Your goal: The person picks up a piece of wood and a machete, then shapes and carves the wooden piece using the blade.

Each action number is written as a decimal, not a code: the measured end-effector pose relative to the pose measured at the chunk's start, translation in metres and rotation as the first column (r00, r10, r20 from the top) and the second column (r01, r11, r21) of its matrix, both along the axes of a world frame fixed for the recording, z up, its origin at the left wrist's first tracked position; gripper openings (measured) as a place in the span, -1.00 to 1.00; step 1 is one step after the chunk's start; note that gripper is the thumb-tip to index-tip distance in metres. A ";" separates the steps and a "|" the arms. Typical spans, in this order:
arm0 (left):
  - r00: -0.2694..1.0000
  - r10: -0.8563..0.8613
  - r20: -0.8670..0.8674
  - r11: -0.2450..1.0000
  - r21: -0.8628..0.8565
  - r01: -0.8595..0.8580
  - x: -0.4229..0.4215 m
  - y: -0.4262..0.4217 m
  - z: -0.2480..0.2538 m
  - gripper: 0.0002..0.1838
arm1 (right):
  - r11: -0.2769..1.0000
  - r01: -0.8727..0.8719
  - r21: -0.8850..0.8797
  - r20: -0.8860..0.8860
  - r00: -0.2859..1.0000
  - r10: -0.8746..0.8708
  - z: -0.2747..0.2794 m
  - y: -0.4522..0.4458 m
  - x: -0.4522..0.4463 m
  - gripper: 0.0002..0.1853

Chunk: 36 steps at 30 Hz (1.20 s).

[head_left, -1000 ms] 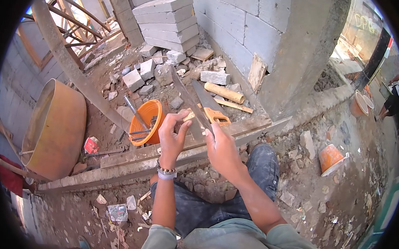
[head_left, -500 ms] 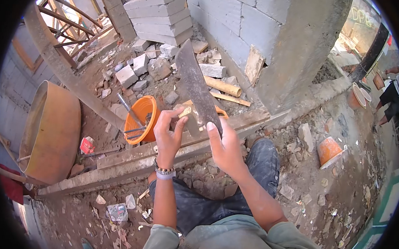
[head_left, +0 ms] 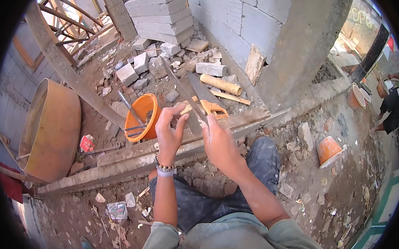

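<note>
My right hand (head_left: pixel 222 142) is closed around the lower end of a machete (head_left: pixel 176 82), whose dark blade points up and to the left, seen nearly edge-on. Between the thumb and fingers of my left hand (head_left: pixel 168 135) is a small pale piece of wood (head_left: pixel 186 109), right beside the blade. Whether blade and wood touch, I cannot tell. Just beyond my hands lies a handsaw (head_left: pixel 214 109) with an orange handle, partly covered by the machete. An orange bucket (head_left: pixel 153 117) holding tools stands left of my left hand.
A concrete ledge (head_left: pixel 131 159) runs in front of my knees. Beyond it lie a bamboo piece (head_left: pixel 220 84), broken blocks (head_left: pixel 127 75) and stacked blocks (head_left: pixel 162 16). A large rounded container (head_left: pixel 52 133) stands left. To the right are an orange bucket (head_left: pixel 329 150) and another person (head_left: pixel 392 106).
My right hand has turned the machete from broad side to nearly edge-on and shifted slightly left, uncovering the handsaw. My left hand still pinches the wood in about the same place.
</note>
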<state>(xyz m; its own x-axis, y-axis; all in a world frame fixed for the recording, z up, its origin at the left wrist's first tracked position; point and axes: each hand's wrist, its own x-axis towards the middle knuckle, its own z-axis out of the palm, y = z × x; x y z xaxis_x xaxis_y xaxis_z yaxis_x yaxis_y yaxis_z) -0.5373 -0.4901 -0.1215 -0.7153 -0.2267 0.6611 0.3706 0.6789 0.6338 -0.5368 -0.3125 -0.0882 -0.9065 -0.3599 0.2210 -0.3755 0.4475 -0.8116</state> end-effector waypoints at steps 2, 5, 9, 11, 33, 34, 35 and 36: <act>1.000 0.002 -0.024 1.000 0.012 -0.002 -0.002 0.000 0.000 -0.70 | 0.997 0.001 -0.074 -0.079 0.997 -0.007 -0.012 -0.001 -0.007 -0.71; 1.000 0.017 0.003 1.000 -0.003 -0.017 0.002 -0.001 0.004 -0.70 | 0.895 -0.035 -0.446 0.324 0.925 0.198 -0.014 0.004 -0.015 -0.66; 1.000 0.000 0.004 0.999 0.037 0.000 0.003 0.001 0.004 -0.71 | 0.621 0.208 -0.756 0.582 0.647 0.492 0.001 0.016 -0.009 -0.61; 1.000 0.000 0.019 0.999 0.032 0.000 0.003 0.001 0.006 -0.71 | 0.729 0.137 -0.670 0.456 0.852 0.258 0.020 0.011 0.005 -0.61; 0.995 -0.033 0.091 0.998 -0.051 0.037 0.008 -0.002 -0.062 -0.64 | 0.952 0.081 -0.295 0.049 0.996 -0.070 -0.020 0.025 -0.001 -0.70; 0.988 -0.040 0.148 0.999 -0.020 0.044 0.009 -0.005 -0.061 -0.64 | 0.963 0.090 -0.253 0.072 0.995 -0.074 -0.014 0.031 0.000 -0.67; 0.990 -0.028 0.135 1.000 0.000 0.028 0.011 -0.007 -0.060 -0.64 | 0.960 0.101 -0.263 0.103 0.992 -0.076 -0.014 0.037 0.002 -0.67; 0.993 -0.016 0.117 1.000 0.017 0.014 0.011 -0.008 -0.057 -0.65 | 0.955 0.112 -0.275 0.129 0.988 -0.079 -0.014 0.042 0.001 -0.66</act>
